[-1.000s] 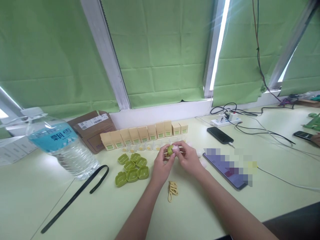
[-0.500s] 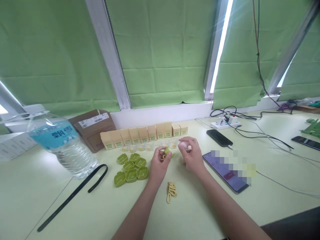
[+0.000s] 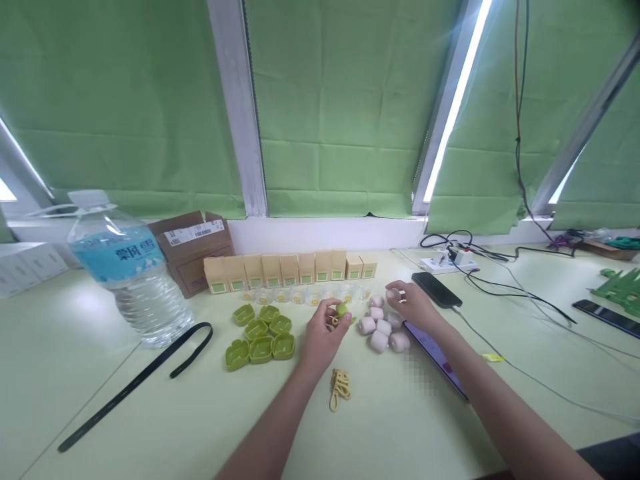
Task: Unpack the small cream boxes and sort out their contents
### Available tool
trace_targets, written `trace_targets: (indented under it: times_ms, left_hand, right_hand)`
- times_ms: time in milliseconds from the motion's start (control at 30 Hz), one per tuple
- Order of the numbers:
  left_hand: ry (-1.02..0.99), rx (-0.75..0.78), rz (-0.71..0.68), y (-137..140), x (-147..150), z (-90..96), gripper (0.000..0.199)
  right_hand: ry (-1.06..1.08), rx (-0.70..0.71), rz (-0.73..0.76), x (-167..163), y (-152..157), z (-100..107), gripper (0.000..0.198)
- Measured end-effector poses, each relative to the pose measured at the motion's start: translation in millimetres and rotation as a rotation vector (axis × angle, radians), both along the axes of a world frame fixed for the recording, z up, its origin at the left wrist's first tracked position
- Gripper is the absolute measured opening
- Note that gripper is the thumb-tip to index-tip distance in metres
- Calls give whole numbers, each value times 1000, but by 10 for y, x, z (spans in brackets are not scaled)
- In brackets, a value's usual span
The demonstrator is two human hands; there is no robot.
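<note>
My left hand (image 3: 325,331) is closed on a small green piece (image 3: 341,309), with a bit of yellow showing at its lower edge. My right hand (image 3: 413,303) pinches a pale pink rounded piece (image 3: 393,294) between thumb and fingers, at the far edge of a cluster of similar pale pink pieces (image 3: 379,341). Several green cups (image 3: 261,349) stand grouped left of my left hand. A little bundle of yellow loops (image 3: 340,389) lies on the table nearer to me. Behind my hands runs a row of small clear cups (image 3: 296,295) with yellow centres.
Small cardboard boxes (image 3: 289,270) line the back, beside a larger carton (image 3: 195,250). A big water bottle (image 3: 145,287) and black strap (image 3: 135,387) are at left. Right lie a black phone (image 3: 437,289), a lit phone (image 3: 434,357) under my right forearm, and a power strip (image 3: 447,261).
My right hand has moved right and away from my left hand, uncovering the pale pink cluster. My left hand keeps the green piece, nearly in place. The view has shifted slightly.
</note>
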State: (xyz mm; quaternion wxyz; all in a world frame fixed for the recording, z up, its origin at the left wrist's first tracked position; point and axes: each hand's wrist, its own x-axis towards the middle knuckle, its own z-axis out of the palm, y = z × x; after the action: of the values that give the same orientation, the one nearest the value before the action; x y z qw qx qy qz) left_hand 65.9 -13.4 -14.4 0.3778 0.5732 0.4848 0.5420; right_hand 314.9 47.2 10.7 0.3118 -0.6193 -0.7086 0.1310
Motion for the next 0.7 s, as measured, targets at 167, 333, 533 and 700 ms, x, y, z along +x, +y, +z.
trace_targets:
  times_ms: [167,333,533,700]
  left_hand:
    - [20,7,-18,-3,-1,-12,40]
    - [43,-4,-13,-6,-17,-7,39]
    - [48,-10,-31,-20,3,9,38]
    - [20,11,-45,-4,-23,6,33]
  right_hand:
    - [-41,-57,28,7,-58,-90,33]
    - [-58,-142,-14,-153,-99,-51,32]
    - [-18,82,-5,-413,-248,96,29]
    - [373,153,342,-1124,-512,189,22]
